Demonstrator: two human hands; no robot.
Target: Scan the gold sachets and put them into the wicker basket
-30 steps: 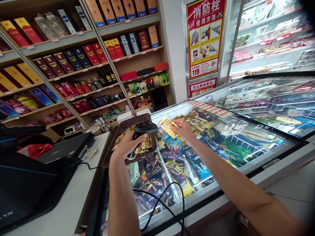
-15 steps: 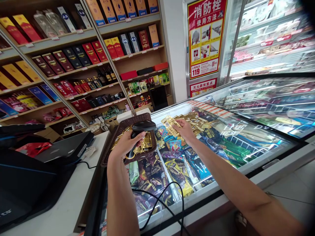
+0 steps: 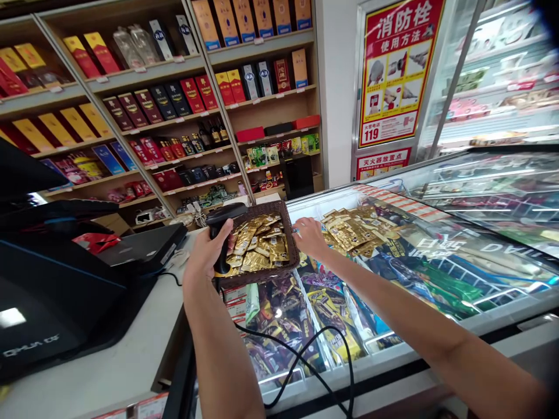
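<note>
My left hand (image 3: pixel 203 250) is wrapped around the handle of a black handheld barcode scanner (image 3: pixel 229 212), over the left side of a brown woven basket (image 3: pixel 288 233). Small gold foil packets (image 3: pixel 257 241) fill the basket. At the basket's right rim is my right hand (image 3: pixel 309 237), fingers bent and slightly apart, with no packet visible in them. Whether it touches the rim I cannot tell. To its right, a pile of similar gold packets (image 3: pixel 351 230) lies on the glass top of a chest freezer (image 3: pixel 371 343).
Wrapped ice creams (image 3: pixel 334 317) show under the glass. A black cable (image 3: pixel 301 355) loops over the freezer's front. On the left counter (image 3: pixel 100 361) stands a dark till machine (image 3: pixel 56 291). Shelves of boxed goods (image 3: pixel 170 99) line the back wall.
My right hand has let go of a gold packet and moved left from the pile to the basket. The scanner has shifted to the basket's left side. The view has turned left.
</note>
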